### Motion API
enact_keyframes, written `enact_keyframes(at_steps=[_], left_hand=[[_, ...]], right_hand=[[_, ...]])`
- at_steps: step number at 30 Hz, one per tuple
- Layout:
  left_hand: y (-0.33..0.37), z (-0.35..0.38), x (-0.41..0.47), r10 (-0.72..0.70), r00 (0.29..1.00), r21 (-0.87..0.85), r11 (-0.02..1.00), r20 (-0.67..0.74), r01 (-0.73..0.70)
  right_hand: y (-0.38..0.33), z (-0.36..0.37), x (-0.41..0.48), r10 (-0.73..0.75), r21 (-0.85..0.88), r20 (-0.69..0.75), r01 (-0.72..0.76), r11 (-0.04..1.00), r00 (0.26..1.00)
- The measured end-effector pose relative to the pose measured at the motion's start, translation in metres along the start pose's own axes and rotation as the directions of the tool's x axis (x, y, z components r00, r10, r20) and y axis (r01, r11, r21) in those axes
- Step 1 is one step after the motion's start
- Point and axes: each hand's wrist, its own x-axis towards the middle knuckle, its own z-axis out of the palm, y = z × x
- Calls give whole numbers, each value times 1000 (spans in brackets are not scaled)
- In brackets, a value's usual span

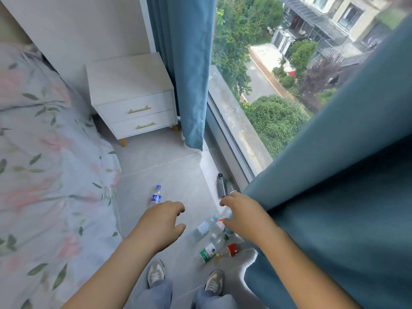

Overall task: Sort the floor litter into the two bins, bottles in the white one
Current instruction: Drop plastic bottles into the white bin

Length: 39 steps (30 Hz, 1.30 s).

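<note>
left hand point(163, 221), right hand point(243, 216) — loosely curled, over bottles point(208, 253)

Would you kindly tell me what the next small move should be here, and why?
Probably lower the left hand onto the blue-capped water bottle and grip it: that bottle is alone on the floor just beyond its loosely curled, empty fingers. The right hand, also empty, hovers over the heap of clear bottles.
</note>
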Motion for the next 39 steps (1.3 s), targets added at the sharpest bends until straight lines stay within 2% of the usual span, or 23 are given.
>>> enact_keyframes(at_steps=[8, 16, 26, 32, 37, 39], left_hand=[[-81, 96, 125, -65, 997, 24, 998, 33, 64], [-175, 225, 261, -102, 994, 55, 993, 39, 100], [-300, 384, 408, -98, 995, 46, 994, -36, 100], [-343, 426, 439, -111, 978, 57, 991, -177, 123], [-363, 431, 443, -144, 948, 171, 965, -283, 198], [-367, 434, 447, -173, 938, 130, 967, -301, 220]], right_hand=[[42, 110, 131, 13, -72, 71, -7, 997, 997], [87, 259, 277, -6, -139, 81, 17, 990, 997], [134, 434, 447, -121, -310, 64, 135, 941, 991], [133, 480, 486, -227, -449, 75, 236, 862, 971], [133, 491, 471, -258, -461, 94, 272, 845, 961], [135, 493, 464, -260, -468, 97, 275, 840, 961]])
